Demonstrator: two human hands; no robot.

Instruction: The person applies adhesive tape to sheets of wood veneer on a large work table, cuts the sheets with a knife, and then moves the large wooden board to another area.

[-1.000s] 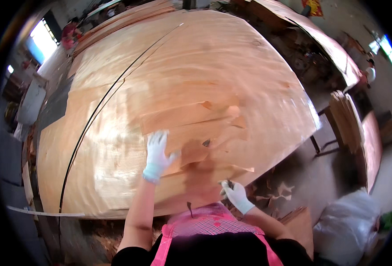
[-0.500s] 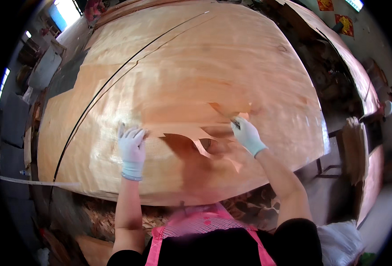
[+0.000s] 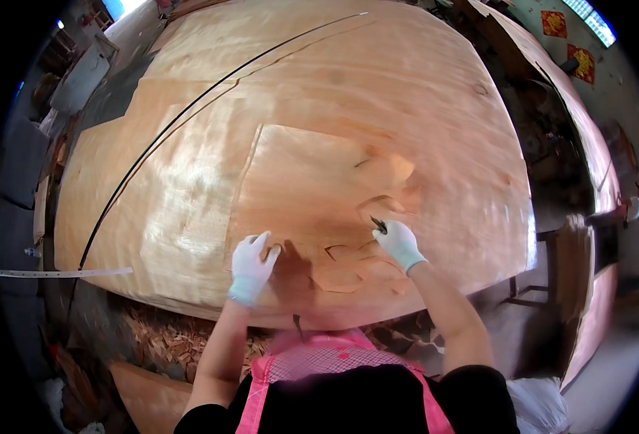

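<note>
My left hand [image 3: 253, 267], in a white glove, rests with bent, parted fingers on the lower left part of a rectangular veneer patch [image 3: 297, 173] with torn, split right and lower edges. The patch lies on a large pale wood veneer sheet [image 3: 442, 108]. My right hand [image 3: 399, 246], also gloved, grips a small dark blade-like tool [image 3: 378, 224] over the torn right part of the patch. A long thin black rod [image 3: 167, 126] lies across the sheet to the left, and a pale perforated strip [image 3: 62, 273] crosses its lower left corner.
Veneer scraps [image 3: 175, 340] litter the floor below the near edge. More stacked sheets [image 3: 580, 253] stand at the right beside a dark stand [image 3: 529, 289]. A person in a white top [image 3: 630, 208] is at the far right. A clear plastic bundle [image 3: 540, 405] lies lower right.
The veneer pieces that were lifted and folded at the middle now lie flatter as one patch. My left hand has moved right and toward me; my right hand has come slightly nearer to me.
</note>
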